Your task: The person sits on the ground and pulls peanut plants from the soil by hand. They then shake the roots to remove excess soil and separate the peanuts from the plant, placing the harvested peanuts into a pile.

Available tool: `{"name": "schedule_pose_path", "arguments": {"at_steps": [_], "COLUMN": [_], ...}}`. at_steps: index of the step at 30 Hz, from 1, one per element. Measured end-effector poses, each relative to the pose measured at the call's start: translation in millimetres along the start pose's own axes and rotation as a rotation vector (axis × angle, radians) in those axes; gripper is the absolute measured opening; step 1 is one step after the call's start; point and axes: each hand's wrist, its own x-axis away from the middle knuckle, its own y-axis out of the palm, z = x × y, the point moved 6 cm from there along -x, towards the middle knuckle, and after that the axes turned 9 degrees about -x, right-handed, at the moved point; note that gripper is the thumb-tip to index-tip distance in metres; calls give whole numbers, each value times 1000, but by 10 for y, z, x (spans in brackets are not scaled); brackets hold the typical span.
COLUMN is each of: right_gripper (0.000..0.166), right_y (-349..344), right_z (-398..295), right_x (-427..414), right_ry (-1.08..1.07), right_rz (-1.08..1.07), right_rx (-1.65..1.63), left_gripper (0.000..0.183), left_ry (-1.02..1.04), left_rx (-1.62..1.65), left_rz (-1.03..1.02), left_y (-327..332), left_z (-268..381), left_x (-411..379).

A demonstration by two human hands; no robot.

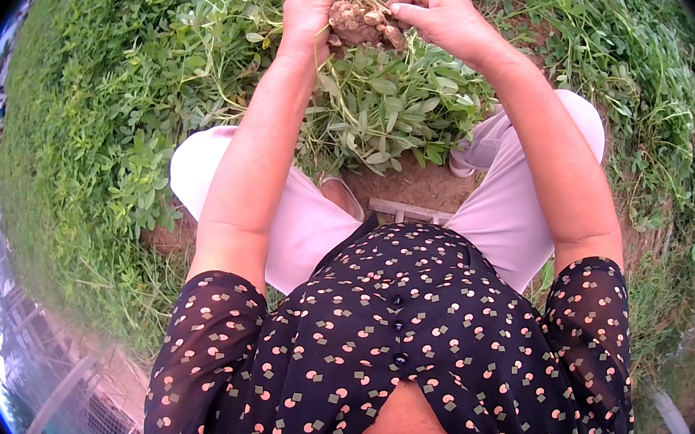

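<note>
My left hand (308, 19) grips a pulled-up peanut plant by the base of its stems, thumb uppermost. A clod of brown soil (350, 21) clings to the roots beside that palm. Several peanut pods (393, 35) hang on the clod's right side, coated in dirt. From the right, my right hand (447, 24) reaches in, its thumb and forefinger pinched on the roots just above the pods. What exactly lies between those fingertips is too small to tell. Below both hands, leafy peanut plants (391, 107) lie heaped between my knees.
A low wooden frame (408, 211) stands on bare soil (398, 184) beneath me, between my shoes. Dense green crop (106, 96) spreads to the left. More tangled plants (640, 95) are at the right. Wire mesh fencing (100, 420) shows at the lower left.
</note>
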Motion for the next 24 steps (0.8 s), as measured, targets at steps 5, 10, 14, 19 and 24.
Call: {"name": "schedule_pose_path", "arguments": {"at_steps": [5,10,14,19,24], "right_gripper": [16,11,7,4,7], "right_y": [-40,49,63,115,160], "right_z": [-195,-443,-405,-387,-324], "right_x": [99,230,209,207,209], "right_ry": [-172,-348,-382,-405,-349], "right_rz": [248,351,354,280,216], "right_rx": [-59,-3,-155,-327,-434], "left_gripper": [34,36,36,38,39], "left_ry": [-125,-152,-210,-268,-230], "left_rx": [-54,57,48,375,385], "left_rz": [-53,-76,-148,-227,-361], "left_y": [-4,75,102,429,393], "left_z": [-33,-67,-85,17,-13], "left_x": [56,28,11,21,47]}}
